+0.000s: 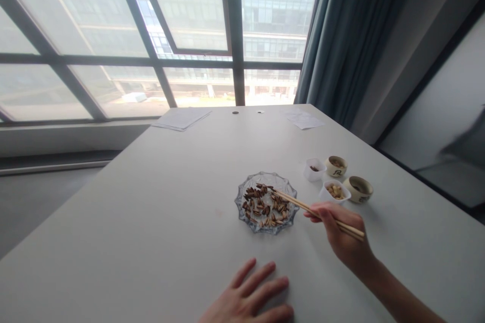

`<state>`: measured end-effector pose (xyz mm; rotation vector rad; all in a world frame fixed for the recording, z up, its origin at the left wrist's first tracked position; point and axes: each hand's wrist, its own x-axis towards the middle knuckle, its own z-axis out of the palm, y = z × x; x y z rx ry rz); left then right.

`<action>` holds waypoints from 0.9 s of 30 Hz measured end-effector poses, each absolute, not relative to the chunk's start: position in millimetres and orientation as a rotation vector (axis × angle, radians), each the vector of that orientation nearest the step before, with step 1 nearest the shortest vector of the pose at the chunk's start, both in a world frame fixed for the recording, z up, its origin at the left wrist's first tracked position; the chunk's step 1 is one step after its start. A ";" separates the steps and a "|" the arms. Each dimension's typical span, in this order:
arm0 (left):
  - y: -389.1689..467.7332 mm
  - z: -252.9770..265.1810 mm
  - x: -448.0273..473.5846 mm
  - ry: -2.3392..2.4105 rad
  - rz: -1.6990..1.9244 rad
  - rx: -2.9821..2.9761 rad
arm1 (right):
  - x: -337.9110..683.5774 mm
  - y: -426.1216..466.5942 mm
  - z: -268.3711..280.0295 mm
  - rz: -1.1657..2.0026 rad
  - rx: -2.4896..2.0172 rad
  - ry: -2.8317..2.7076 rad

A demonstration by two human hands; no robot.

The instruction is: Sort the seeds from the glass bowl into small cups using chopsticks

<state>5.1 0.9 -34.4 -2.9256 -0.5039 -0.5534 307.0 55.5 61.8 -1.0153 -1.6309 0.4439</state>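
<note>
Brown seeds lie loosely inside a glass dish with a scalloped rim, which stands on the white table. Many of them show pale stripes, and they are spread over the bottom in small groups. Right hand holds a pair of wooden chopsticks, with the thumb and fingers closed around them; the thin ends reach over the dish, to its far part. These ends are very near each other and beside dark seeds, but I cannot tell if they pinch one. Left hand is at the near side of the dish, apart from it, with the palm down and the fingers spread, and it grips nothing.

To the right of the dish, four small vessels stand close together. One plastic cup has some dark pieces, and another plastic container has pale, yellowish pieces. Beside them are two cream-coloured bowls with dark marks; what is inside these is not clear to me. Papers lie at the far left of the table, and a blue-grey curtain hangs beside the window.
</note>
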 end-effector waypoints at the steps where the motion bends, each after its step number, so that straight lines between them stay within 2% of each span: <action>1: 0.9 -36.3 5.3 -0.505 -0.550 -2.926 | 307.6 55.1 62.2 0.416 -1.017 -1.627; 13: -0.2 20.8 3.9 -0.511 -0.480 -2.970 | 363.2 72.0 92.8 0.018 -1.237 -1.212; 23: -0.4 19.2 4.5 -0.523 -0.465 -2.961 | 363.1 70.9 90.4 0.131 -1.273 -1.156; 27: -0.7 16.7 4.2 -0.527 -0.411 -2.961 | 343.9 62.0 88.2 0.283 -1.166 -1.258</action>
